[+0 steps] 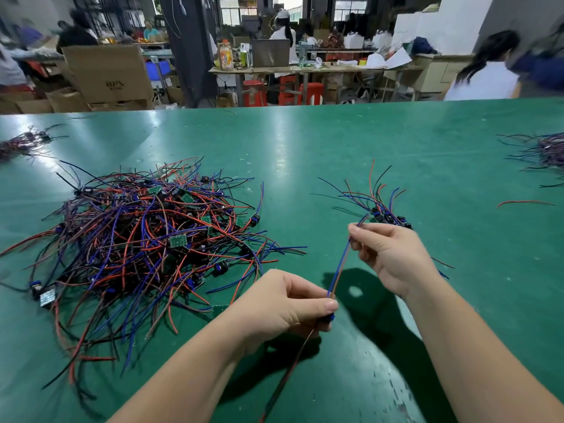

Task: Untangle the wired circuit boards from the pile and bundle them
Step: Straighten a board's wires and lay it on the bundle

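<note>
Beyond wire pile (pixel 146 233), cardboard box (pixel 106 71), "OPS" lettering

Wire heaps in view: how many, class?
4: big pile left of centre; small heap far left; cut-off heap far right; bundle in the right hand. More may lie off-frame.

Big green table (pixel 305 141) fills the lower half, with light glare streaking down it from 12 o'clock. Past its far edge there are cardboard boxes (pixel 106 71) stacked at 10 o'clock, a dark pillar (pixel 186 50) at 11, and a cluttered workbench (pixel 335 69) at 12 with red stools (pixel 311 93) under it. Bright windows (pixel 232 13) sit behind that, and there's a white wall (pixel 451 25) at 1.
</note>
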`<state>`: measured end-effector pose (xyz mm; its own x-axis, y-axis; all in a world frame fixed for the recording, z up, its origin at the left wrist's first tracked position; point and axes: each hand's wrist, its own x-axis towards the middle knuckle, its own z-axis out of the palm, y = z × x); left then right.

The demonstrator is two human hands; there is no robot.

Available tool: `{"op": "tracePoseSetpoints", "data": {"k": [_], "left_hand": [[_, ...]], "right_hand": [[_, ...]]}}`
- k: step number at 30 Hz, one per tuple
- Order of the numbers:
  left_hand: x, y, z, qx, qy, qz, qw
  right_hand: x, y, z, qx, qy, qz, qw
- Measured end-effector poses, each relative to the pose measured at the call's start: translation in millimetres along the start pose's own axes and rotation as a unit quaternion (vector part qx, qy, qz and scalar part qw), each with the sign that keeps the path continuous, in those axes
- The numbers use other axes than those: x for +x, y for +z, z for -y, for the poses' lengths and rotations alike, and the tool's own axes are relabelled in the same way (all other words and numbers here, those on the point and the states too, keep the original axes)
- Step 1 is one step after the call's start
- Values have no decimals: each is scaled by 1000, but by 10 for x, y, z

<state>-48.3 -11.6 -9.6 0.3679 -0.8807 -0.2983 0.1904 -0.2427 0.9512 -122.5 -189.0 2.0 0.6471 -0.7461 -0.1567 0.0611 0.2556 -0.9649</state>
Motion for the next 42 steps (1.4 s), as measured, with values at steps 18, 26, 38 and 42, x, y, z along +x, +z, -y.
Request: {"op": "tracePoseSetpoints", "data": {"k": [18, 26, 38, 42], "left_hand": [[-29, -59, -85, -129, 123, -18, 984], [53, -52, -57, -262, 246, -174, 917], [71, -1, 33, -32, 320, -225, 920], [102, -21, 49, 37, 262, -224, 938]], "right_hand": [[-7, -12, -31, 68, 129, 108, 983], [-252, 242, -184, 31, 69, 295, 953], [-223, 306, -211, 130, 92, 207, 965], [-202, 270, -140, 146, 90, 175, 969]]}}
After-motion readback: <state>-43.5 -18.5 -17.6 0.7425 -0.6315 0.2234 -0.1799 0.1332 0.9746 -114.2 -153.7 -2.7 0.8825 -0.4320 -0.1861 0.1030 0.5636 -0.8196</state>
